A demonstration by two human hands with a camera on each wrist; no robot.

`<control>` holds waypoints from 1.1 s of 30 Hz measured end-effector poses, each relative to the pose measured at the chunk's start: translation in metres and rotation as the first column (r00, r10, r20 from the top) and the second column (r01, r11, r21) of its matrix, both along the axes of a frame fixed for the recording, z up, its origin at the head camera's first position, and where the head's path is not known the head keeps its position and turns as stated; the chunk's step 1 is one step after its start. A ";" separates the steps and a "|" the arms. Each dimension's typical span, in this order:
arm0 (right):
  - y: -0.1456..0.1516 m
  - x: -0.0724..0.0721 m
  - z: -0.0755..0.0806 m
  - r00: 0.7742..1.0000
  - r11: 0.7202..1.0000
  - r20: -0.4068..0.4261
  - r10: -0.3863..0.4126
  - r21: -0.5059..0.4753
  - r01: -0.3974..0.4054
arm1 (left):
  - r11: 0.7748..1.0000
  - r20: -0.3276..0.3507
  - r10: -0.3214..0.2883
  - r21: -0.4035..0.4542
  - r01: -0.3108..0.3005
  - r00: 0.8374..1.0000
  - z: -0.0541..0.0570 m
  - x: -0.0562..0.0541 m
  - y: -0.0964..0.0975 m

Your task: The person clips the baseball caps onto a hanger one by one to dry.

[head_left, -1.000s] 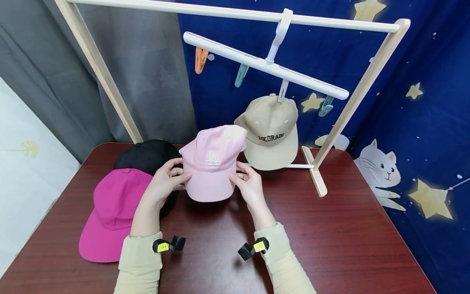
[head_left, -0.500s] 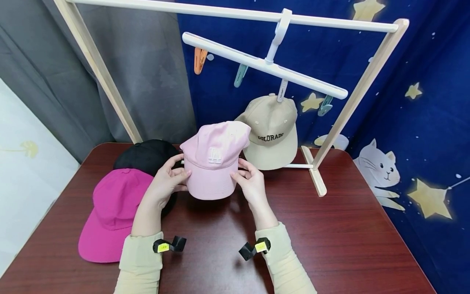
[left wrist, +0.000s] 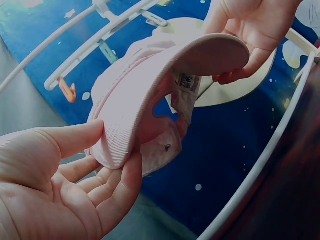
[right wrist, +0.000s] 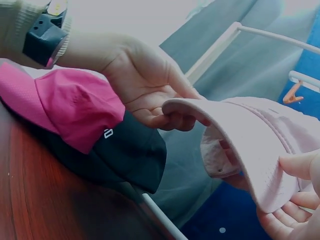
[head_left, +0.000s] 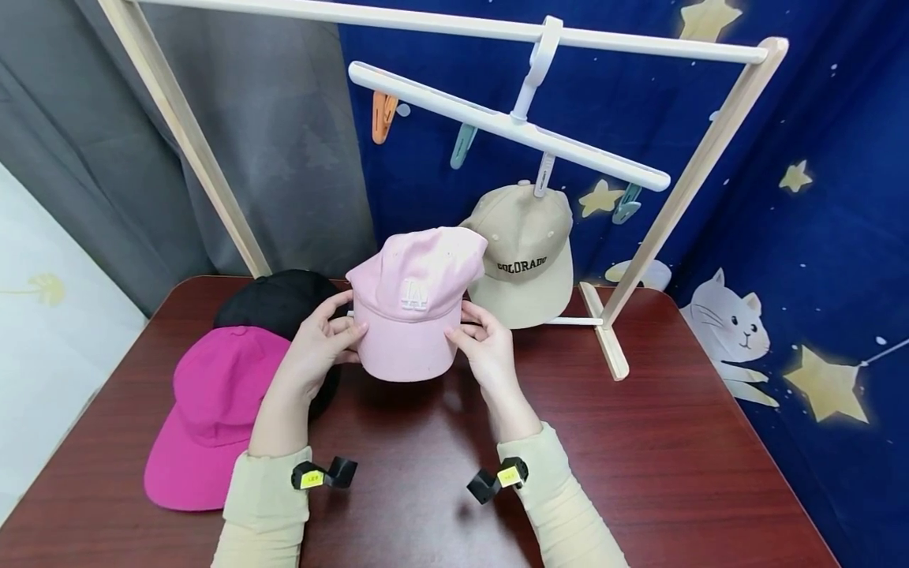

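Both hands hold a light pink baseball cap [head_left: 408,272] up over the table, its brim toward me and the white LA letters facing up. My left hand [head_left: 319,343] pinches the left edge of the brim, thumb on top and fingers beneath, as the left wrist view shows. On the other side my right hand [head_left: 486,351] pinches the brim's right edge in the same way. Just behind and to the right, a beige cap [head_left: 525,260] lettered COLORADO hangs from a pale clip [head_left: 544,175] on a white clip hanger [head_left: 497,122].
A magenta cap [head_left: 223,386] overlaps a black cap [head_left: 277,300] on the table's left side. An orange clip [head_left: 383,118] and teal clips [head_left: 463,146] hang from the tilted hanger. The wooden rack [head_left: 699,170] stands at the back of the brown table [head_left: 639,457].
The pink cap has risen slightly and tipped back a little, both hands keeping their pinch on its brim. The beige cap still hangs in place.
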State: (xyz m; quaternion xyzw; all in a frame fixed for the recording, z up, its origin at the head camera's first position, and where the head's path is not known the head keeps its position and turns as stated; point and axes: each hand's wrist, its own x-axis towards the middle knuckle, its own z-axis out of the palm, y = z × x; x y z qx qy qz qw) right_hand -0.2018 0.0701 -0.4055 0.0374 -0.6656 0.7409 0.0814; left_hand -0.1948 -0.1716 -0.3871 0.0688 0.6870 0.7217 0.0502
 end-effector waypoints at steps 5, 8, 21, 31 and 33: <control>-0.002 -0.001 0.007 1.000 1.000 0.006 0.004 -0.019 -0.004 | 1.000 -0.019 -0.003 -0.004 0.003 1.000 0.008 -0.002 -0.002; -0.002 -0.002 0.012 1.000 1.000 -0.002 0.010 -0.017 -0.010 | 1.000 -0.032 -0.006 -0.001 0.006 0.999 0.014 -0.003 -0.003; 0.001 -0.006 0.034 0.999 0.999 -0.041 0.027 0.038 -0.026 | 0.999 -0.043 -0.018 0.034 0.019 0.999 0.028 -0.010 -0.003; 0.005 -0.014 0.048 0.998 0.999 -0.046 0.038 0.008 -0.037 | 0.999 -0.059 -0.027 0.038 0.029 0.998 0.038 -0.021 -0.002; 0.005 -0.016 0.050 0.998 0.999 -0.049 0.042 0.013 -0.041 | 0.999 -0.058 -0.029 0.043 0.032 0.998 0.040 -0.021 -0.003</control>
